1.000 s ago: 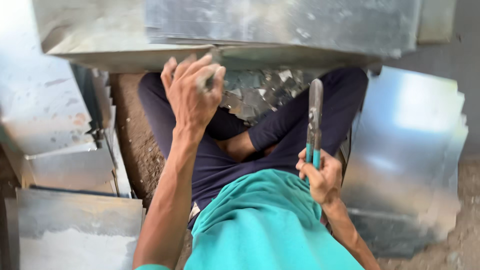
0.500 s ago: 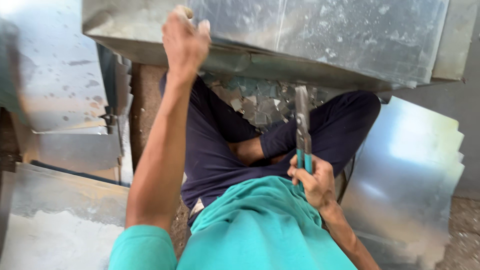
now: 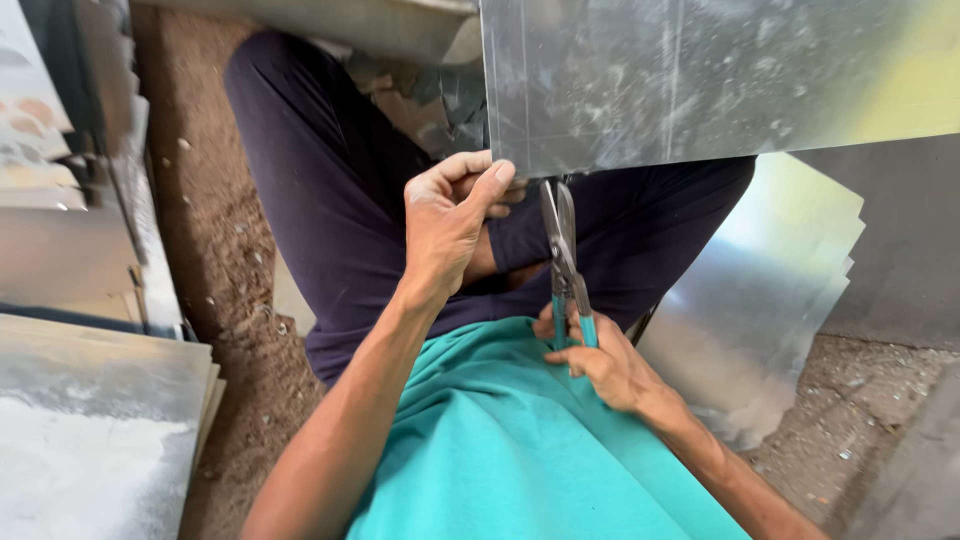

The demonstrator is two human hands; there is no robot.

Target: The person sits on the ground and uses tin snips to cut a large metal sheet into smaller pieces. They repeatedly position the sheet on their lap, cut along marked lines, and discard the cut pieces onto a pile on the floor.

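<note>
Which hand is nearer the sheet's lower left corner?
Left. The left hand grips the metal sheet at that corner; the right hand sits lower, holding the tin snips.

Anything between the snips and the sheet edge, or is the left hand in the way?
Nothing visible blocks it. The snips in the right hand meet the metal sheet at its lower edge; the left hand grips that edge just beside the blades.

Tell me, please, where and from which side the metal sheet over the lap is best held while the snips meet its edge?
Probably the near lower edge of the metal sheet, just left of the snips, from below. That edge hangs free over the lap, and the left hand already pinches it there, while the right hand holds the teal handles.
</note>
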